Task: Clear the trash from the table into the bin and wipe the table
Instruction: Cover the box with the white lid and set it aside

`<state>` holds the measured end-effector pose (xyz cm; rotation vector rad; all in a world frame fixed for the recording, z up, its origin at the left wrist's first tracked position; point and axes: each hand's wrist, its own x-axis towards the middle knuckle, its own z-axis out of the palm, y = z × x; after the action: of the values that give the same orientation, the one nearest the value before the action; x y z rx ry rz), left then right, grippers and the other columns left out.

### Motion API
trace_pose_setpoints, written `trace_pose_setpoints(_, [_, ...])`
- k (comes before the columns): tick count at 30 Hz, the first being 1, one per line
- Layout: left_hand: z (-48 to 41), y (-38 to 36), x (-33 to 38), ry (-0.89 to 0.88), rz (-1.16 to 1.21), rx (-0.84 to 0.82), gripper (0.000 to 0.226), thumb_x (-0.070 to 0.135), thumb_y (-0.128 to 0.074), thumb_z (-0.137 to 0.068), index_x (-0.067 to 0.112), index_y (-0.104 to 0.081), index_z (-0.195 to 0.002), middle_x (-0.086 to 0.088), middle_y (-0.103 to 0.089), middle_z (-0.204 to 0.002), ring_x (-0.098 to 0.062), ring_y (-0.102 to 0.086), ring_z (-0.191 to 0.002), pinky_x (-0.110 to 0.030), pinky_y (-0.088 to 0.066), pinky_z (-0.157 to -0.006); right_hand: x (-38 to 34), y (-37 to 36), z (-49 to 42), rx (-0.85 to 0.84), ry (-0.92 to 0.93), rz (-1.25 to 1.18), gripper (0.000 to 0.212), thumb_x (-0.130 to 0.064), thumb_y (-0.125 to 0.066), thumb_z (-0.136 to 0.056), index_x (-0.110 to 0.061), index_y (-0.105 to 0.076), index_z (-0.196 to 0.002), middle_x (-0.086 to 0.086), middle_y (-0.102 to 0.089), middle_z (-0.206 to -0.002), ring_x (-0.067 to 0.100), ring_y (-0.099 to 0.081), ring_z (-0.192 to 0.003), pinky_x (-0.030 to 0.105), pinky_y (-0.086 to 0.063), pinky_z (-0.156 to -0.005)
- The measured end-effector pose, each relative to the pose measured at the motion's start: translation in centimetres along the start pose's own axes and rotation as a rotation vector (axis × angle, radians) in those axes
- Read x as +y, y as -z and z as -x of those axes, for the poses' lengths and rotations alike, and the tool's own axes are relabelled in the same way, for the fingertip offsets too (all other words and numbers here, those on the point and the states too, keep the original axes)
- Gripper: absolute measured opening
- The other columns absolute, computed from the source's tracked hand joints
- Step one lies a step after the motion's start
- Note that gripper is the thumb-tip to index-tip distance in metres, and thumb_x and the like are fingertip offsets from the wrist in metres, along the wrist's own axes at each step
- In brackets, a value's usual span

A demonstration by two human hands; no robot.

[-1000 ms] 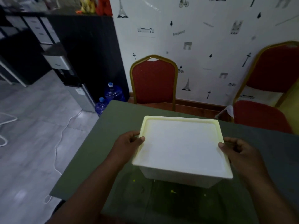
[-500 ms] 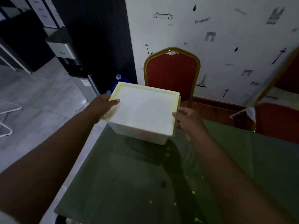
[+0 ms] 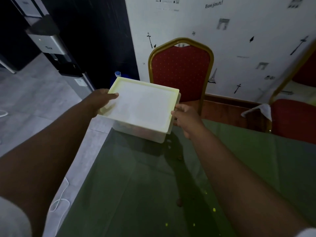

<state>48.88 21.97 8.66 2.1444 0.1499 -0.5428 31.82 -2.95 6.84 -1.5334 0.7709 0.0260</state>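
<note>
A white plastic bin with a pale yellow-rimmed lid sits at the far left corner of the green glass table. My left hand grips its left edge, thumb lying on the lid. At the bin's right edge my right hand holds on, its fingers curled at the lid's rim. Small yellow crumbs and a brown speck lie on the table near me. What is inside the bin cannot be made out through its wall.
A red chair with a gold frame stands just behind the bin. Another red chair with a white cloth on it is at the right. A water dispenser and a white cable are on the floor to the left.
Both hands have carried the bin from the table's middle near me out to the far left corner. My view has tilted downward.
</note>
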Motion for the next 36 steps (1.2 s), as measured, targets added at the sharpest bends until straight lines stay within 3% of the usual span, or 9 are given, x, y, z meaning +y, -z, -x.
trace_pose_setpoints(9, [0.2,-0.1,-1.0,-0.042,-0.23,0.065,0.078,0.053,-0.061,-0.085,0.023,-0.029,-0.149,-0.009,-0.028,-0.157,-0.035,-0.036,-0.136,-0.048,-0.036,-0.106,0.7,0.8,1.3,-0.013,0.074,0.046,0.052,-0.022,-0.064,-0.09,-0.025,-0.046,-0.14,-0.001,-0.051,-0.141,0.02,-0.051,-0.123,0.041,-0.049,-0.096])
trace_pose_setpoints(13, [1.9,-1.2,0.2,-0.163,-0.316,0.209,0.076,0.057,-0.058,-0.086,0.023,-0.03,-0.149,-0.011,-0.031,-0.155,-0.036,-0.034,-0.138,-0.052,-0.035,-0.109,1.1,3.3,2.6,0.082,0.099,0.04,0.055,-0.027,-0.064,-0.091,-0.025,-0.043,-0.142,0.002,-0.045,-0.147,0.022,-0.046,-0.131,0.043,-0.044,-0.103])
trace_pose_setpoints(16, [4.2,-3.5,2.2,-0.281,-0.214,0.219,0.072,0.057,-0.057,-0.087,0.025,-0.033,-0.147,-0.008,-0.033,-0.155,-0.032,-0.036,-0.138,-0.052,-0.037,-0.108,1.8,6.9,3.9,0.195,0.125,0.022,0.05,-0.026,-0.063,-0.091,-0.02,-0.048,-0.138,0.002,-0.051,-0.142,0.018,-0.05,-0.126,0.033,-0.043,-0.099])
trace_pose_setpoints(20, [8.8,-9.0,5.8,-0.396,-0.084,0.079,0.07,0.059,-0.058,-0.085,0.03,-0.038,-0.145,0.002,-0.039,-0.152,-0.022,-0.039,-0.136,-0.047,-0.039,-0.107,3.0,13.4,7.2,0.347,0.156,0.031,0.046,-0.024,-0.063,-0.091,-0.016,-0.051,-0.136,0.003,-0.056,-0.137,0.012,-0.053,-0.117,0.027,-0.042,-0.093])
trace_pose_setpoints(24, [14.9,-16.6,8.7,-0.525,-0.004,-0.123,0.072,0.058,-0.06,-0.083,0.027,-0.04,-0.144,0.004,-0.046,-0.147,-0.008,-0.043,-0.126,-0.03,-0.038,-0.097,5.2,20.6,12.3,0.488,0.2,0.045,0.045,-0.022,-0.065,-0.09,-0.015,-0.055,-0.133,0.002,-0.059,-0.133,0.009,-0.056,-0.112,0.026,-0.043,-0.097])
trace_pose_setpoints(27, [20.8,-24.2,10.2,-0.572,0.021,-0.331,0.064,0.047,-0.062,-0.088,0.022,-0.042,-0.144,0.001,-0.049,-0.144,-0.011,-0.046,-0.128,-0.035,-0.039,-0.107,8.4,26.9,17.9,0.643,0.174,0.085,0.047,-0.025,-0.066,-0.088,-0.015,-0.056,-0.133,0.002,-0.06,-0.133,0.013,-0.056,-0.119,0.03,-0.043,-0.103])
trace_pose_setpoints(32, [30.9,-36.4,11.2,-0.636,-0.033,-0.607,0.059,0.044,-0.064,-0.086,0.021,-0.05,-0.138,0.004,-0.053,-0.139,-0.011,-0.05,-0.124,-0.032,-0.04,-0.1,15.5,36.8,28.6,0.908,0.049,0.076,0.046,-0.029,-0.067,-0.088,-0.017,-0.057,-0.131,0.002,-0.059,-0.133,0.017,-0.055,-0.122,0.035,-0.043,-0.104])
trace_pose_setpoints(36, [40.0,-46.4,11.2,-0.683,-0.178,-0.813,0.053,0.037,-0.065,-0.088,0.013,-0.054,-0.134,-0.004,-0.055,-0.138,-0.014,-0.051,-0.125,-0.034,-0.036,-0.109,22.8,43.2,38.8,1.133,-0.064,-0.047,0.043,-0.028,-0.065,-0.09,-0.017,-0.057,-0.13,0.002,-0.059,-0.133,0.017,-0.054,-0.121,0.034,-0.043,-0.103])
